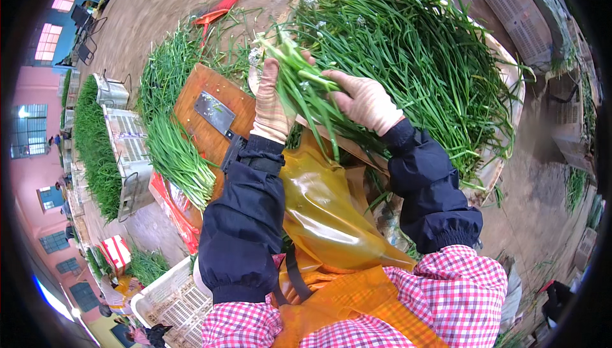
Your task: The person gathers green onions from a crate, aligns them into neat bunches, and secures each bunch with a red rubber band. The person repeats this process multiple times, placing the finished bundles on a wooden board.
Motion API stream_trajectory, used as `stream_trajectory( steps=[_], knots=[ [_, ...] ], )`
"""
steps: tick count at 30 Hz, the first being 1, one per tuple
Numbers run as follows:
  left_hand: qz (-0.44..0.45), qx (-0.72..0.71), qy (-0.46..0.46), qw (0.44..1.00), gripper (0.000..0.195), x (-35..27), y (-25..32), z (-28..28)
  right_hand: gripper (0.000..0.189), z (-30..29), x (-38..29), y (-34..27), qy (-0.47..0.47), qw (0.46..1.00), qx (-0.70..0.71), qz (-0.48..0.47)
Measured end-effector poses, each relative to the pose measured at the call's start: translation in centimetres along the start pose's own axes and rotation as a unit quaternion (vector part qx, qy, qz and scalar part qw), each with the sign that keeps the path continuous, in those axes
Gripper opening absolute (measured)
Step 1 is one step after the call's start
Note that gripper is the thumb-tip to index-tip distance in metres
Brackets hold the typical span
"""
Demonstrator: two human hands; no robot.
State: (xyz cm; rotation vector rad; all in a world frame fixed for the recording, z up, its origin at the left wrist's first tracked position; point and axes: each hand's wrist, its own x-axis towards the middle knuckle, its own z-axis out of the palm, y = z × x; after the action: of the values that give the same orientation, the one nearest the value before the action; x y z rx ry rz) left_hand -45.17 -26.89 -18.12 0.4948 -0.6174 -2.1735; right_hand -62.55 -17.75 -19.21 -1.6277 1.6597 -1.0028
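Note:
A bunch of garlic chives with pale stem ends and a few white flower heads is in my gloved left hand, its leaves hanging down over my apron. My gloved right hand pinches stems on the right side of this bunch. Beyond both hands, a large white crate is heaped with loose green chives. To the left, a cleaver lies flat on a wooden cutting board. An aligned bundle of chives rests along the board's left edge.
Loose chives and a red-orange broom or brush head lie past the board. Red plastic sits below it. Filled white crates stand left, more crates right. An open crate is at lower left.

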Motion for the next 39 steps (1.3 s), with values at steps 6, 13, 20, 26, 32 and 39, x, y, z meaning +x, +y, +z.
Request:
stream_trajectory(
  steps=[6,13,20,26,32,39],
  knots=[
    [0.035,0.096,0.088,0.991,0.037,-0.6,0.2,0.2,0.039,1.9,-2.1,0.4,0.147,0.984,-0.039,-0.095],
    [0.031,0.079,0.069,0.994,0.028,-5.3,1.4,2.3,0.028,-4.3,-3.4,1.4,0.4,0.815,0.418,0.03],
    [0.043,0.204,0.001,0.978,0.069,-10.6,-1.2,6.3,0.023,-2.0,-6.0,-4.4,0.102,0.982,0.053,-0.147],
    [-0.027,0.333,0.041,0.942,0.072,-11.9,-0.2,6.1,0.027,0.4,-6.4,-6.4,-0.019,0.986,-0.139,-0.094],
    [-0.038,0.256,0.09,0.962,0.047,-12.1,-1.0,5.9,0.028,1.2,-7.0,-6.8,0.016,0.988,-0.098,-0.118],
    [-0.018,0.181,0.061,0.981,0.057,-11.5,-1.9,5.5,0.028,1.1,-7.2,-7.3,-0.03,0.992,-0.105,-0.061]
  ],
)
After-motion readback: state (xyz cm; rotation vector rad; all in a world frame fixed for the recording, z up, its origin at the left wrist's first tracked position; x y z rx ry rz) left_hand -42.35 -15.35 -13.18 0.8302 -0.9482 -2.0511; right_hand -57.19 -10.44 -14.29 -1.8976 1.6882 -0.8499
